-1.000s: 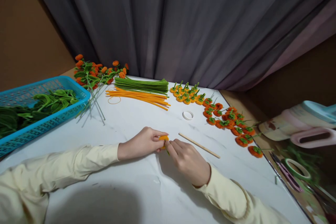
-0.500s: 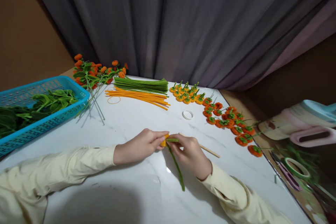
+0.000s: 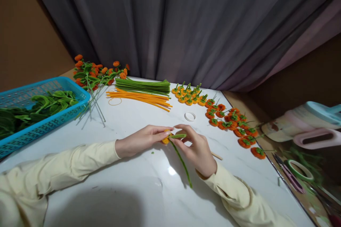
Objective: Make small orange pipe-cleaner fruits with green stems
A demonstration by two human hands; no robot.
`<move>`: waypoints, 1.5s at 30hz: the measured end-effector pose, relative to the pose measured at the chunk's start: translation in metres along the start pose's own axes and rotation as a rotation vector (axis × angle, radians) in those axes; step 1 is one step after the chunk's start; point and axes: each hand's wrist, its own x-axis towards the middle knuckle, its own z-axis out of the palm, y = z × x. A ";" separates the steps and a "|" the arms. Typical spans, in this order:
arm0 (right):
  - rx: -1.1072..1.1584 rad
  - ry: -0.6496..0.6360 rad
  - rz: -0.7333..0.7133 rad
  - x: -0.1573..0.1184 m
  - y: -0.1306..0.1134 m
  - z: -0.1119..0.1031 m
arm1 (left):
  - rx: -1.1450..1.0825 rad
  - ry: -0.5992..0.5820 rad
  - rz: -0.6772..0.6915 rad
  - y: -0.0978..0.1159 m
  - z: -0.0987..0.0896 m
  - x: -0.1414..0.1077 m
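Observation:
Pinched in my left hand [image 3: 141, 140] is a small yellow-orange pumpkin-like piece [image 3: 165, 140] made of fuzzy pipe cleaner. A green pipe cleaner [image 3: 183, 165] comes out of its right side, with one short end sticking out and a long end hanging down over the table. My right hand [image 3: 198, 149] is bent around the short green end, its thumb at the base of the green and its index fingertip close to my left fingertips. A thin wooden stick [image 3: 217, 156] lies partly hidden behind my right hand.
Green pipe cleaners [image 3: 144, 87] and orange ones [image 3: 141, 98] lie at the back. Finished yellow pieces [image 3: 189, 102] and orange pieces [image 3: 231, 124] stand to the right, near a white ring [image 3: 190, 116]. A blue basket [image 3: 50, 118] holds leaves; a tumbler [image 3: 301, 122] stands right.
My right fingers have opened wider and moved up around the yellow piece, uncovering the short green end. The long green end has swung slightly right. A tiny green bit now shows on the table.

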 end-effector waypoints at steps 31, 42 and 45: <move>-0.616 0.018 -0.902 -0.002 0.003 0.001 | 0.337 0.197 -0.009 -0.020 0.004 0.001; -0.669 0.022 -0.888 -0.004 -0.008 0.006 | 0.429 0.243 -0.022 -0.014 0.008 -0.001; -0.678 0.000 -0.841 -0.008 -0.011 0.009 | 0.488 0.252 0.001 -0.011 0.011 -0.003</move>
